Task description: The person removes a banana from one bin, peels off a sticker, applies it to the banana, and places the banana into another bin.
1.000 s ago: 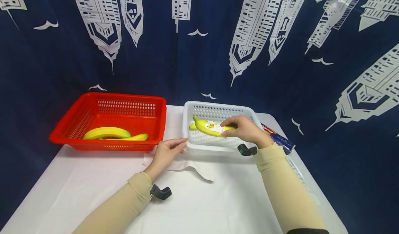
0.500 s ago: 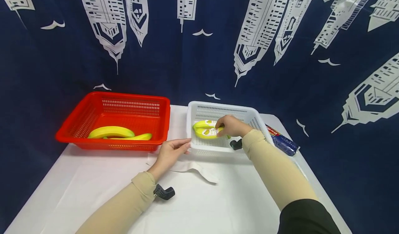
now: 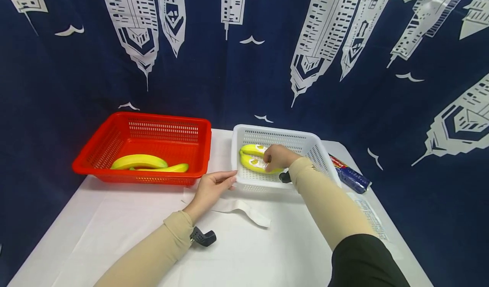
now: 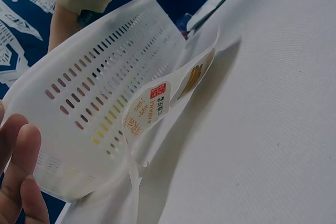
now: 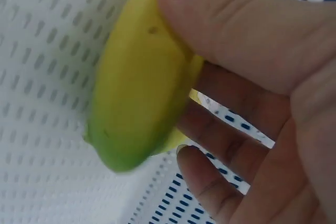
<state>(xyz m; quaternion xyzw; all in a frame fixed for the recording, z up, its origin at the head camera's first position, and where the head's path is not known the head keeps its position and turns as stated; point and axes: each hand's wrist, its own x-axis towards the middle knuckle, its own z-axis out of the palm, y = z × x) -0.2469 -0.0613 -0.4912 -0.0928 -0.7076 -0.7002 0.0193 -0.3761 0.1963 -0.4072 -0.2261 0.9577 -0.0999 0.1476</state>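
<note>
Inside the white basket (image 3: pixel 275 184), my right hand (image 3: pixel 280 156) holds a yellow banana (image 3: pixel 253 163) with a printed white label band. Its thumb lies across the banana's side and the fingers curl behind, as the right wrist view shows; the banana's green tip (image 5: pixel 123 156) points away from the hand. A second labelled banana (image 3: pixel 250 149) lies alongside, partly hidden by the hand. At the basket's near left corner, my left hand (image 3: pixel 212 189) pinches the rim. A loose paper label band (image 4: pixel 149 108) stands on the table below that corner, its printed side facing the basket's front.
To the left sits a red basket (image 3: pixel 143 178) holding two bananas (image 3: pixel 139 161) without visible labels. A blue and red packet (image 3: pixel 351 177) lies right of the white basket, with a printed sheet (image 3: pixel 369 215) nearer me. A dark curtain (image 3: pixel 214 74) hangs behind the table.
My right hand has lowered the banana into the white basket, to lie beside the other one. My left hand stays at the basket's corner. The head view has shifted slightly.
</note>
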